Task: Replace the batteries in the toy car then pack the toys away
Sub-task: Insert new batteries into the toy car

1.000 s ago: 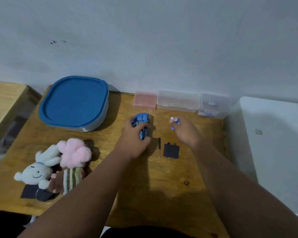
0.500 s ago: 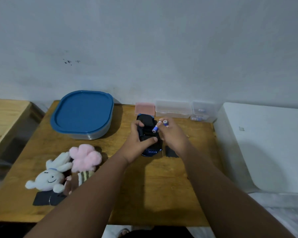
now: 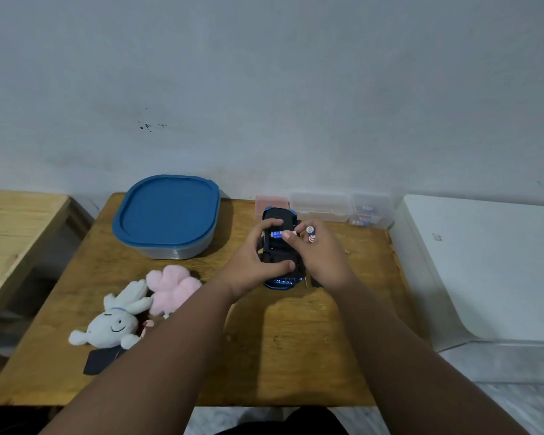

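Note:
The blue toy car [image 3: 279, 246] lies upside down above the table, black underside up, gripped by my left hand [image 3: 254, 262] from the left. My right hand [image 3: 319, 255] presses a blue battery [image 3: 277, 234] into the open compartment with thumb and forefinger. Two more batteries [image 3: 310, 233] stick up from between its other fingers. A white plush rabbit [image 3: 113, 321] and a pink plush toy [image 3: 173, 285] lie at the table's left. The screwdriver tip [image 3: 305, 281] and black battery cover [image 3: 315, 282] peek out beneath my right hand.
A grey tub with a blue lid [image 3: 168, 215] stands at the back left. A pink box [image 3: 270, 204] and two clear plastic boxes [image 3: 322, 207] line the wall. A white appliance [image 3: 484, 271] flanks the wooden table [image 3: 296, 356] on the right, another wooden surface [image 3: 16, 233] on the left.
The car was lifted and turned underside up by my left hand. My right hand moved left to the car and now pushes one battery into the compartment.

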